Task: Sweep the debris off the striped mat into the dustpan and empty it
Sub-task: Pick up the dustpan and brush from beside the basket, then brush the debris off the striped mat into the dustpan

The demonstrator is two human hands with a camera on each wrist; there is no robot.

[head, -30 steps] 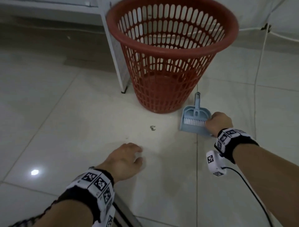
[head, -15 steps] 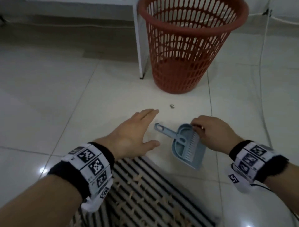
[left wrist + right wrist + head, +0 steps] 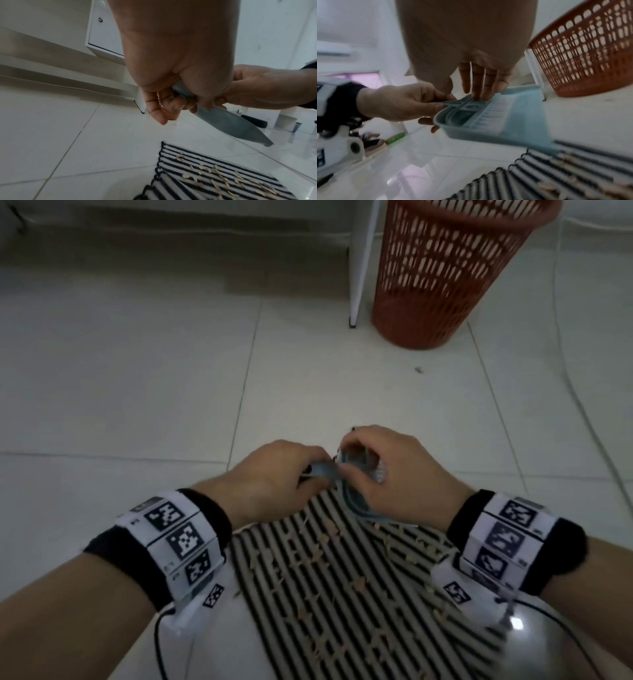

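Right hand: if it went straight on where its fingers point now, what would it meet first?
The brush nested in the dustpan; the right hand's fingertips seem to touch it, though blur hides the exact contact.

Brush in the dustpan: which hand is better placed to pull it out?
The right hand: its fingers hold the brush nested in the dustpan; the left hand grips the handle, likely steadying it.

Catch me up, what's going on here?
A person holds a blue dustpan at the far edge of the striped mat. The left hand grips its handle; the right hand pinches the brush nested inside it. Sweeping has not started: the debris lies scattered across the mat. The red basket stands beyond on the tiles.
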